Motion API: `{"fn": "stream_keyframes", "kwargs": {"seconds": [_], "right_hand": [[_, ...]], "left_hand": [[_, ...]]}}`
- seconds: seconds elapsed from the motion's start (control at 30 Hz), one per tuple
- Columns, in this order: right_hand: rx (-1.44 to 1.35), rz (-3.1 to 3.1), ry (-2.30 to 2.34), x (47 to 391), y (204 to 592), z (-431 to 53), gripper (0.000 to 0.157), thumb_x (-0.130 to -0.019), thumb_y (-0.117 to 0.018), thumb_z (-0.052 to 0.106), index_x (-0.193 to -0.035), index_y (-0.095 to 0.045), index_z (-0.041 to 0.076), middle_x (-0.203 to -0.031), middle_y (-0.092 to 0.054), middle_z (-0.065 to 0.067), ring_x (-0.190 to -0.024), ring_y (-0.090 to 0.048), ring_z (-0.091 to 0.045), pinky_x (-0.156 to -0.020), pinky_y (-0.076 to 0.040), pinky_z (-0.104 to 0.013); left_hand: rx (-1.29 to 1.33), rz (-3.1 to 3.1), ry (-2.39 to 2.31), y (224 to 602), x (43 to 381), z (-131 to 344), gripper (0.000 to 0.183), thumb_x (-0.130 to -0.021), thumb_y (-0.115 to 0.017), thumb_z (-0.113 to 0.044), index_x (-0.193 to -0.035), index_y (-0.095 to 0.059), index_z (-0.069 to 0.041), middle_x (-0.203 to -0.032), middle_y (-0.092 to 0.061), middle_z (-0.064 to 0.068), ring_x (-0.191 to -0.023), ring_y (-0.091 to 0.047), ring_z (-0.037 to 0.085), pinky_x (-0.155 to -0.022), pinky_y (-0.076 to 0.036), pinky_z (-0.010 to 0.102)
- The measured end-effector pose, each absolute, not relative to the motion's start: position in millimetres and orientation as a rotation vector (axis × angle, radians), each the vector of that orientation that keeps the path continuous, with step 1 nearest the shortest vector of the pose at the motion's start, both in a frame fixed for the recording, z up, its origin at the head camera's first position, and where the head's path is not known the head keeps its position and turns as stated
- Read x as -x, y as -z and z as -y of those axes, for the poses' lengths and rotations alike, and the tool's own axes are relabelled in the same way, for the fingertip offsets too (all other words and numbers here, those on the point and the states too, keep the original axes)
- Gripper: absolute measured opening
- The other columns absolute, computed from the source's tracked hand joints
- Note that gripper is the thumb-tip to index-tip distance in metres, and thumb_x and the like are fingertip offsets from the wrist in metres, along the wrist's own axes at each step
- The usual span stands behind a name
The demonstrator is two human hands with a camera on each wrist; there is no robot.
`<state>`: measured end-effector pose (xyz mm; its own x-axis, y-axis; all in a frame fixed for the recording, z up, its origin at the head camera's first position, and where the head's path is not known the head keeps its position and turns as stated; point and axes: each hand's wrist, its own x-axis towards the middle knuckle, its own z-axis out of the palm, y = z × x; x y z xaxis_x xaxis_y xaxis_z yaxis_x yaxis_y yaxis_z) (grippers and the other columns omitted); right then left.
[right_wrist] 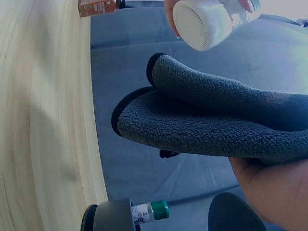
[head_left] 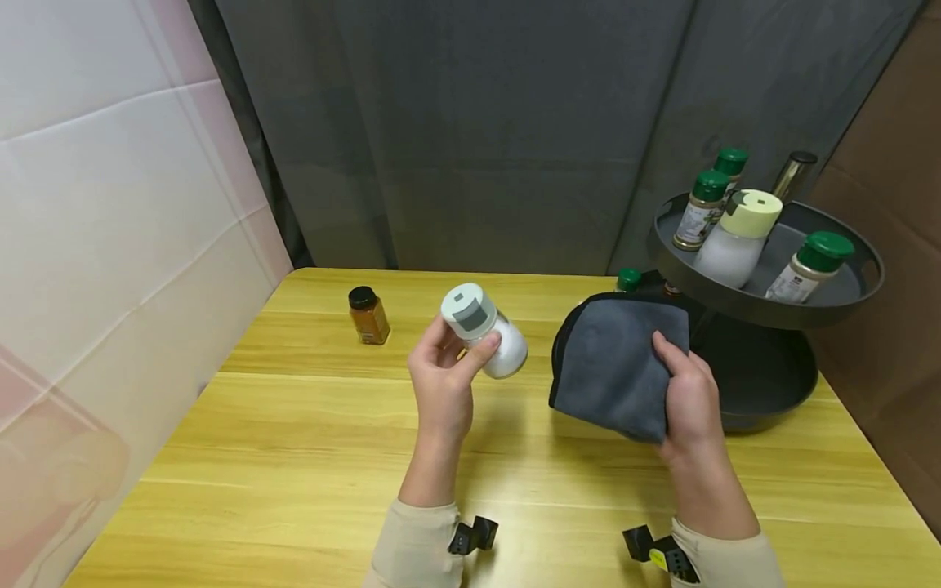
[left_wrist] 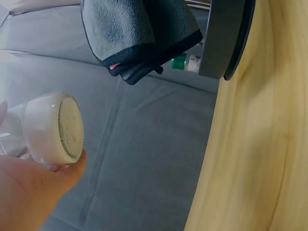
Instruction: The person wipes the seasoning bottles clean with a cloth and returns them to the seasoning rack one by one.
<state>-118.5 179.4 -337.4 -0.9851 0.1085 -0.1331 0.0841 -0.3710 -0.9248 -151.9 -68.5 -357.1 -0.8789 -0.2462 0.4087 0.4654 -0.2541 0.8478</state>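
Observation:
Above the table, my left hand (head_left: 444, 380) grips a glass shaker jar (head_left: 507, 351) of white contents with a pale grey-white cap. The jar leans, its cap toward the upper left and its ribbed base (left_wrist: 71, 127) facing the left wrist camera. To its right, my right hand (head_left: 691, 400) holds a folded grey cloth (head_left: 617, 359) with black edging, the thumb on top of it. In the right wrist view the folded layers of the cloth (right_wrist: 202, 125) hang just below the jar (right_wrist: 202, 24), with a gap between.
A small black-capped spice bottle (head_left: 370, 317) stands on the wooden table (head_left: 294, 457) at left. On the right, a two-tier dark turntable rack (head_left: 764, 304) carries several green-capped bottles and a yellow-capped jar (head_left: 738, 237) on top. Another green-capped bottle (head_left: 628, 280) shows behind the cloth.

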Motion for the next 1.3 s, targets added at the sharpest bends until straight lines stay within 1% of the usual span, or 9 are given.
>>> {"fn": "stream_keyframes", "kwargs": {"seconds": [0.1, 0.33, 0.47, 0.63, 0.77, 0.83, 1.07, 1.17, 1.3], "right_hand": [[0.273, 1.785, -2.569, 117.8, 336.9, -183.9, 0.047, -0.113, -0.046, 0.042, -0.152, -0.042, 0.016, -0.132, -0.054, 0.014, -0.116, -0.059, -0.003, -0.102, -0.053, -0.019], [0.197, 1.871, -2.526, 116.6, 336.2, -204.6, 0.064, -0.114, -0.042, 0.043, -0.168, -0.024, 0.014, -0.145, -0.046, 0.014, -0.125, -0.056, -0.002, -0.106, -0.051, -0.019], [0.234, 1.885, -2.474, 114.6, 334.8, -217.0, 0.058, -0.113, -0.044, 0.043, -0.162, -0.033, 0.013, -0.14, -0.049, 0.012, -0.12, -0.057, -0.003, -0.101, -0.053, -0.017], [0.312, 1.895, -2.445, 109.5, 332.9, -227.9, 0.052, -0.113, -0.044, 0.045, -0.155, -0.04, 0.016, -0.139, -0.047, 0.011, -0.119, -0.054, -0.006, -0.099, -0.052, -0.015], [0.242, 1.92, -2.469, 105.7, 333.7, -240.6, 0.029, -0.113, -0.046, 0.04, -0.133, -0.061, 0.025, -0.13, -0.058, 0.014, -0.109, -0.064, -0.005, -0.094, -0.057, -0.019], [0.189, 1.945, -2.476, 103.7, 334.2, -247.8, 0.025, -0.114, -0.046, 0.037, -0.123, -0.068, 0.029, -0.124, -0.063, 0.014, -0.103, -0.068, -0.005, -0.09, -0.059, -0.021], [0.194, 2.067, -2.492, 95.9, 336.1, -269.7, 0.029, -0.114, -0.045, 0.034, -0.114, -0.074, 0.031, -0.108, -0.072, 0.013, -0.089, -0.074, -0.009, -0.081, -0.063, -0.026], [0.234, 2.112, -2.498, 94.1, 338.0, -273.8, 0.032, -0.115, -0.044, 0.034, -0.109, -0.075, 0.031, -0.102, -0.073, 0.011, -0.084, -0.075, -0.011, -0.079, -0.063, -0.027], [0.223, 2.152, -2.483, 94.0, 339.0, -275.2, 0.034, -0.115, -0.043, 0.034, -0.108, -0.076, 0.03, -0.102, -0.072, 0.01, -0.085, -0.075, -0.011, -0.08, -0.063, -0.027]], "left_hand": [[0.244, 1.575, 2.171, 358.7, 152.5, 68.4, 0.047, -0.084, -0.08, 0.004, -0.13, -0.07, 0.003, -0.114, -0.075, -0.002, -0.105, -0.073, 0.021, -0.099, -0.058, 0.033], [0.205, 1.682, 2.185, 364.0, 162.1, 63.0, 0.051, -0.085, -0.082, 0.0, -0.134, -0.069, -0.002, -0.119, -0.073, 0.002, -0.11, -0.07, 0.021, -0.102, -0.055, 0.032], [0.209, 1.756, 2.177, 366.1, 176.9, 49.9, 0.051, -0.085, -0.084, -0.003, -0.134, -0.068, -0.003, -0.125, -0.071, 0.01, -0.111, -0.069, 0.022, -0.105, -0.054, 0.037], [0.244, 1.876, 2.176, 367.2, 199.6, 26.0, 0.055, -0.087, -0.086, -0.012, -0.137, -0.063, -0.008, -0.134, -0.067, 0.011, -0.117, -0.07, 0.026, -0.107, -0.055, 0.045], [0.294, 1.965, 2.186, 368.5, 218.0, 4.2, 0.058, -0.089, -0.086, -0.016, -0.139, -0.058, -0.013, -0.138, -0.064, 0.01, -0.121, -0.072, 0.028, -0.104, -0.058, 0.048], [0.331, 2.018, 2.168, 368.6, 226.4, -5.7, 0.059, -0.089, -0.087, -0.017, -0.14, -0.058, -0.015, -0.138, -0.063, 0.01, -0.12, -0.074, 0.028, -0.102, -0.058, 0.048], [0.489, 2.261, 1.954, 364.0, 250.9, -39.2, 0.061, -0.09, -0.088, -0.026, -0.143, -0.061, -0.016, -0.138, -0.066, 0.008, -0.127, -0.067, 0.027, -0.106, -0.056, 0.051], [0.509, 2.38, 1.846, 363.9, 259.5, -53.4, 0.065, -0.09, -0.087, -0.03, -0.147, -0.059, -0.018, -0.139, -0.068, 0.005, -0.129, -0.062, 0.027, -0.103, -0.057, 0.047], [0.512, 2.477, 1.769, 367.8, 269.5, -72.0, 0.066, -0.09, -0.088, -0.031, -0.148, -0.058, -0.017, -0.139, -0.067, 0.005, -0.126, -0.066, 0.027, -0.096, -0.059, 0.037]]}}
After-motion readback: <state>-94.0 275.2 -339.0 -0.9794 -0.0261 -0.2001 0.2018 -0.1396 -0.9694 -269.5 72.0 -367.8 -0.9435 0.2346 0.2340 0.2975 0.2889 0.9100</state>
